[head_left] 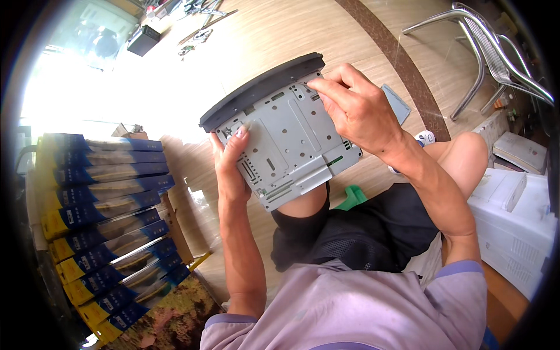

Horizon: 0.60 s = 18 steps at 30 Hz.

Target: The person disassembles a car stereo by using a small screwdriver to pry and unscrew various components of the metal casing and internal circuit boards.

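A flat, grey metal electronic unit [286,125], like a disc player or car stereo, is held up over my lap, its holed face towards me. Along its far edge runs a black front panel [262,84]. My left hand [231,160] clamps the unit's left side, thumb on the metal face and fingers behind. At the far right corner, my right hand [359,108] pinches something thin and dark against the seam between panel and casing; it is too small to name.
Blue and yellow boxes [111,198] are stacked at my left. A metal chair [484,58] stands far right, and a white appliance [510,221] sits by my right arm. A black box [143,39] and loose tools [201,38] lie on the far floor. Something green [352,198] is beneath my legs.
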Each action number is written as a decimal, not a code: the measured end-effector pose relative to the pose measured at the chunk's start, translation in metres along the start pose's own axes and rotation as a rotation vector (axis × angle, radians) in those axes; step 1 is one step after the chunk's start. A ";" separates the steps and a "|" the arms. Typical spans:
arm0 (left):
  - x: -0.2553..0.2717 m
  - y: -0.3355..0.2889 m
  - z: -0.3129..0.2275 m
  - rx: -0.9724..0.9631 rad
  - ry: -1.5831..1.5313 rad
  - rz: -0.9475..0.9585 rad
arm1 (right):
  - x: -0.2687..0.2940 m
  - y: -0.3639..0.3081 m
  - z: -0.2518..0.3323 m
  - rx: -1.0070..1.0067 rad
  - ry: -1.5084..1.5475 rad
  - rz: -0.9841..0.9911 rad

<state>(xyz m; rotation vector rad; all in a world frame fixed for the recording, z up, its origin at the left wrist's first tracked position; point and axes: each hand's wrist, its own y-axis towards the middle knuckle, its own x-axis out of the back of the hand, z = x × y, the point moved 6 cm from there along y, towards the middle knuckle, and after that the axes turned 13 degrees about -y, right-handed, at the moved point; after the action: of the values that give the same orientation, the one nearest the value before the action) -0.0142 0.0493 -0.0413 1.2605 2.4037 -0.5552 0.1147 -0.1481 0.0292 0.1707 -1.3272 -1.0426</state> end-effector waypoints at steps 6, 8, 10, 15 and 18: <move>0.006 0.001 0.004 0.078 -0.054 0.003 | 0.002 0.000 -0.009 0.044 -0.058 -0.049; 0.007 0.001 0.003 0.112 -0.098 0.022 | 0.006 0.000 -0.011 0.064 -0.070 -0.070; 0.009 0.001 0.003 0.114 -0.112 0.021 | 0.011 0.002 -0.013 0.060 -0.112 -0.087; 0.012 0.002 0.005 0.136 -0.131 0.015 | 0.009 0.001 -0.014 0.086 -0.108 -0.093; 0.008 0.002 0.002 0.127 -0.099 0.035 | 0.007 -0.001 -0.014 0.080 -0.105 -0.082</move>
<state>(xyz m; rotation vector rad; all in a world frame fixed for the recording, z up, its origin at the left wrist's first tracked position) -0.0169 0.0551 -0.0473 1.2921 2.2917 -0.7529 0.1254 -0.1594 0.0293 0.2350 -1.4683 -1.0799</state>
